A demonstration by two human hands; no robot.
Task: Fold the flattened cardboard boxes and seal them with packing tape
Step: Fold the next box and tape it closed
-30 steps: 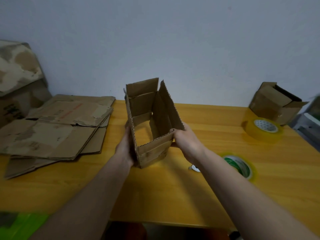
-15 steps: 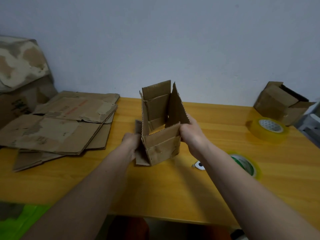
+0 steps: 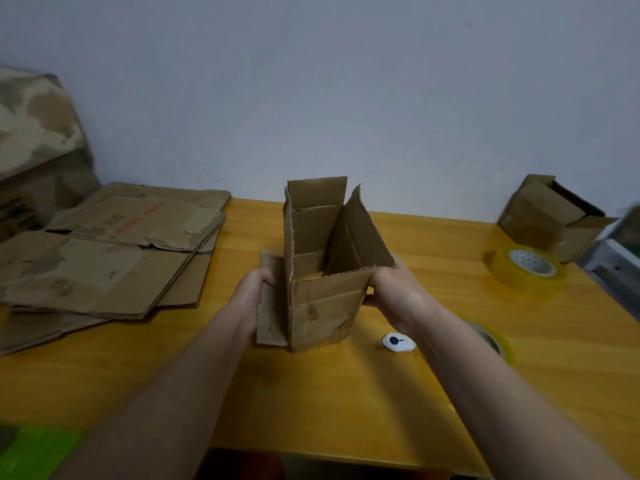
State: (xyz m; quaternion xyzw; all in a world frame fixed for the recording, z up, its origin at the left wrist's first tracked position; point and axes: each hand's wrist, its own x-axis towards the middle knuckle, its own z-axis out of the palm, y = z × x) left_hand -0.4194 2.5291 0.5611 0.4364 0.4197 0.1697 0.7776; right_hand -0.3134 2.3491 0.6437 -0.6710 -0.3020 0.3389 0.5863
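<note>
Dim, flat indoor light; soft shadows under the forearms on the glossy counter [image 3: 346, 403] (faint sheen), edges blurred and wide-angle stretched.

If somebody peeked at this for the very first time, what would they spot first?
Probably the small cardboard box standing open in the middle of the yellow table, with the left hand and right hand holding its sides. Next, the pile of flattened boxes on the left, and the yellowish roll of packing tape at the far right.
</note>
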